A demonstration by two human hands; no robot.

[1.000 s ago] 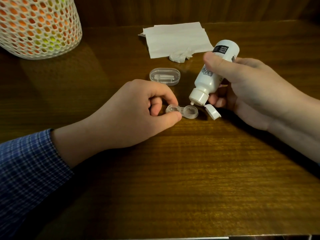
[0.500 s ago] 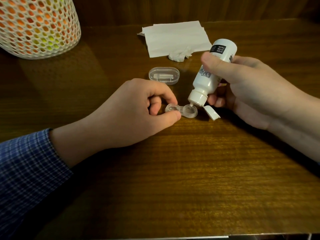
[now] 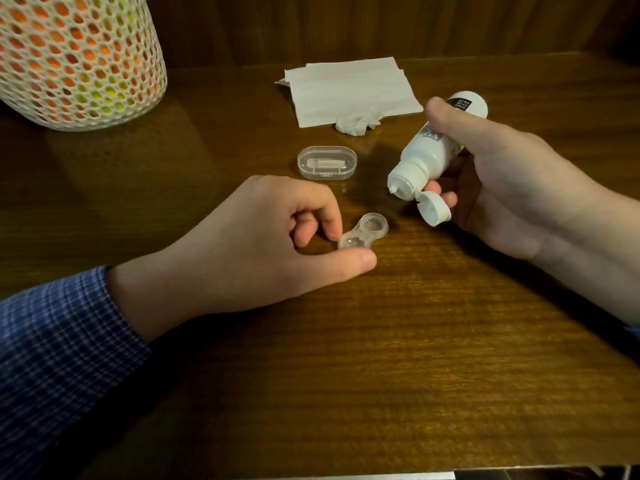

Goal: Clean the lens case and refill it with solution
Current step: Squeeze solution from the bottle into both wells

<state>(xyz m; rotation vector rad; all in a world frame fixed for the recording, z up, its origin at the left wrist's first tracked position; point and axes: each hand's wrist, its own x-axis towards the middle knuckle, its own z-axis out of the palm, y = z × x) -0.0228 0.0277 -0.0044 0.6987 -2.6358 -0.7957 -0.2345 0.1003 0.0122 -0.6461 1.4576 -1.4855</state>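
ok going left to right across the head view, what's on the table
mesh basket → left hand → clear oval box → lens case → solution bottle → right hand

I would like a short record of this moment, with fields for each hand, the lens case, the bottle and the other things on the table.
left hand: pinches the lens case on the table
right hand: holds the white bottle, tilted, nozzle down-left
bottle cap: flipped open
nozzle: apart from the case
behind: clear oval box, paper tissue, crumpled wad, mesh basket
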